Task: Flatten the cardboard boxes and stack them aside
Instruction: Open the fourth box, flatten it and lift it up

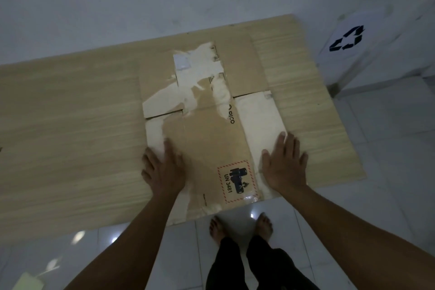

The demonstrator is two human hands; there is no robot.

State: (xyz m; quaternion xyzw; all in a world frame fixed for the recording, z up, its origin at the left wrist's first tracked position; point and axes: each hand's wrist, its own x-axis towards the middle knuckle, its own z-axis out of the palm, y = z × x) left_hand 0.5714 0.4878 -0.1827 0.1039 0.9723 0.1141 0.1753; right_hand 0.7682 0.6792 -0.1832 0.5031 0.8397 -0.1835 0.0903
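Observation:
A brown cardboard box [207,129] lies flattened on a light wooden table [70,136], its flaps spread out and torn pale patches of tape and paper across its top. A red-bordered UN 3481 label [236,181] shows near its front edge. My left hand [162,169] presses flat on the box's left front part, fingers straight. On the right front flap my right hand [284,165] presses down with fingers spread.
A white bin with a black recycling symbol [348,39] stands on the floor past the table's right end. A white wall runs behind the table. My bare feet [240,226] stand on glossy white tiles at the table's front edge. A pale green object [28,282] lies at bottom left.

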